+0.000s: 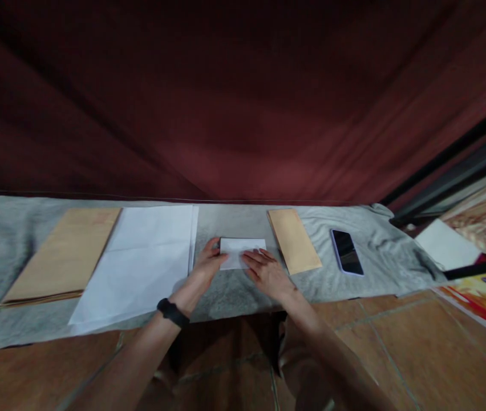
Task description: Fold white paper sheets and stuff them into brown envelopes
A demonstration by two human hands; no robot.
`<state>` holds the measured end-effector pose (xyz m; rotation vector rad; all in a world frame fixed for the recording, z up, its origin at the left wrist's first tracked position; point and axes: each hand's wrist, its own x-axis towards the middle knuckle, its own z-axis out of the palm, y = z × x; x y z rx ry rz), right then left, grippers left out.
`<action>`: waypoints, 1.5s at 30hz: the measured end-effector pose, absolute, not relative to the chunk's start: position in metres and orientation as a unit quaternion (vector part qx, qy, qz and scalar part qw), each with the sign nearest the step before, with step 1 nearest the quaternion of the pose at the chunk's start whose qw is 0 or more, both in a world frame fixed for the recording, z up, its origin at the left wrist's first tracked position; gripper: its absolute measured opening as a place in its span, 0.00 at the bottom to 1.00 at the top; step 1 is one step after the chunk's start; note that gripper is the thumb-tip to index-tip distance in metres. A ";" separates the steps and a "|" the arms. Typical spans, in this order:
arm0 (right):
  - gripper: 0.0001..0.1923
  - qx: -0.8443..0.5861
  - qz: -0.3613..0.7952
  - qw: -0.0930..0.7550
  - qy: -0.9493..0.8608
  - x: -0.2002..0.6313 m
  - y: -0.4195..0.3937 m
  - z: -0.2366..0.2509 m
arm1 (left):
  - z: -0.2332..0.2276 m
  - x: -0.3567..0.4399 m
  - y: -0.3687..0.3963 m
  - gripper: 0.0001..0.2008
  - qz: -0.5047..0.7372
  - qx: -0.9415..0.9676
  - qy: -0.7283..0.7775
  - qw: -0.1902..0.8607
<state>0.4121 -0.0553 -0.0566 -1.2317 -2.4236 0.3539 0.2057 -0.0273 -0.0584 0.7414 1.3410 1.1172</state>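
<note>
A small folded white paper (243, 248) lies on the grey cloth (354, 285) in the middle. My left hand (207, 264) grips its left edge, thumb on top. Flat on the paper's lower right part rests my right hand (265, 273), fingers spread and pressing down. A black band sits on my left wrist. Just right of the paper lies a brown envelope (294, 240), and to its left a stack of white sheets (140, 262).
A pile of brown envelopes (61, 257) lies at the far left. A dark phone (346, 252) rests right of the single envelope. Dark red curtain hangs behind the cloth. Tiled floor is in front; a white sheet (446, 244) and colourful print are at right.
</note>
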 end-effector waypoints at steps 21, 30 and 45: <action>0.08 -0.555 0.212 0.368 -0.715 0.398 -0.051 -0.036 | -0.029 0.225 -0.038 0.36 0.504 0.285 0.457 0.675; 0.14 -0.489 0.470 0.475 -0.560 0.370 -0.054 -0.046 | -0.032 0.236 -0.042 0.24 0.516 0.306 0.439 0.669; 0.13 -0.622 0.414 0.508 -0.428 0.417 -0.024 -0.046 | -0.049 0.203 -0.030 0.22 0.509 0.334 0.554 0.568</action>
